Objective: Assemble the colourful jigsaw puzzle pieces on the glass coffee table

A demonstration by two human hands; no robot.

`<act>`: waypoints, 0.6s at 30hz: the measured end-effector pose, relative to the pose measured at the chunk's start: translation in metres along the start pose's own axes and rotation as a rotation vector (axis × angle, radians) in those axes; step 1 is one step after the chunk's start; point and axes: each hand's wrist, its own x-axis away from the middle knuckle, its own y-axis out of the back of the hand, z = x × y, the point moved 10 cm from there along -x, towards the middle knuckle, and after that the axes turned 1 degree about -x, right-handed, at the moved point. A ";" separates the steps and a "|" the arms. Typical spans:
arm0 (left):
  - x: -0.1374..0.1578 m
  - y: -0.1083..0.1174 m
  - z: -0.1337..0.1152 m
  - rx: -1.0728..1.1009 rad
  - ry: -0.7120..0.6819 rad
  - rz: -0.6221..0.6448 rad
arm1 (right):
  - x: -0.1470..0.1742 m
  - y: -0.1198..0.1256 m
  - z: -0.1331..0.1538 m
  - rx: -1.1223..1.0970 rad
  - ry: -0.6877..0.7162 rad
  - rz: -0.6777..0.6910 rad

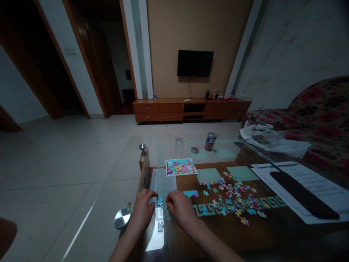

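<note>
**Two hands joining pieces at the counter's near corner**

Dim living-room light is falling across the glass-topped wooden counter [174, 233], where both hands are working close together. The left hand [143, 211] and right hand [178, 207] are pinching a small blue jigsaw cluster [160, 199] between their fingertips, probably pressing pieces flat against the glass. A colourful cartoon reference picture [181, 166] is lying just beyond, within easy sight, and loose multicoloured puzzle pieces [234, 198] are lying scattered to the right, within reach.

Both bare forearms reach forward from the lower edge and converge. The left hand [144, 211] lies palm down, fingers curled. The right hand [178, 206] sits just beside it, also palm down, its fingertips bent inward toward the left.
</note>
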 end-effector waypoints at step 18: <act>-0.001 -0.001 0.001 0.003 -0.021 -0.020 | -0.001 0.000 0.000 0.004 -0.002 0.005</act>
